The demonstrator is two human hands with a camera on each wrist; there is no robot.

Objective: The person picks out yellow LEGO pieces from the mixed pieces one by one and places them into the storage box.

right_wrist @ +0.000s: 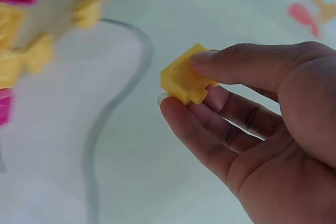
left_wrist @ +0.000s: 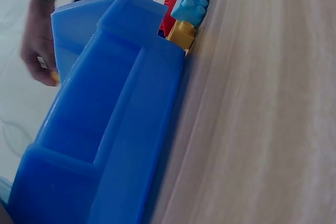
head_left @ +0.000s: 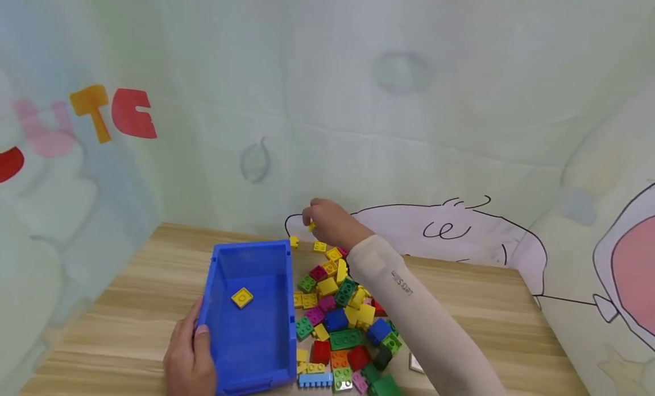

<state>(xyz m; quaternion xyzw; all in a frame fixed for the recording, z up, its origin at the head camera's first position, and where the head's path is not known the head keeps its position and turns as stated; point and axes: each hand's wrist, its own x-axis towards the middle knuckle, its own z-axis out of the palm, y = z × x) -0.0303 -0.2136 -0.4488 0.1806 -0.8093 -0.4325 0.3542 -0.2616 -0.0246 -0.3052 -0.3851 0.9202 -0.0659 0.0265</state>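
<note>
My right hand (head_left: pixel 332 222) is raised over the far end of the table, pinching a small yellow building brick (right_wrist: pixel 184 74) between thumb and fingertips. In the right wrist view one stud of that brick shows near the fingers. At the near left my left hand (head_left: pixel 190 356) grips the side wall of a blue plastic bin (head_left: pixel 251 345), its thumb at the rim. One flat yellow brick (head_left: pixel 242 297) lies inside the bin. The left wrist view shows the bin's outer wall (left_wrist: pixel 157 114) close up, with the left hand mostly hidden.
A spread of mixed bricks (head_left: pixel 345 339) lies right of the bin, in yellow, green, red, blue and pink. Several yellow bricks sit at its far end, one (head_left: pixel 319 246) below the right hand. A printed cloth (head_left: pixel 348 128) hangs behind the wooden table (head_left: pixel 471 305).
</note>
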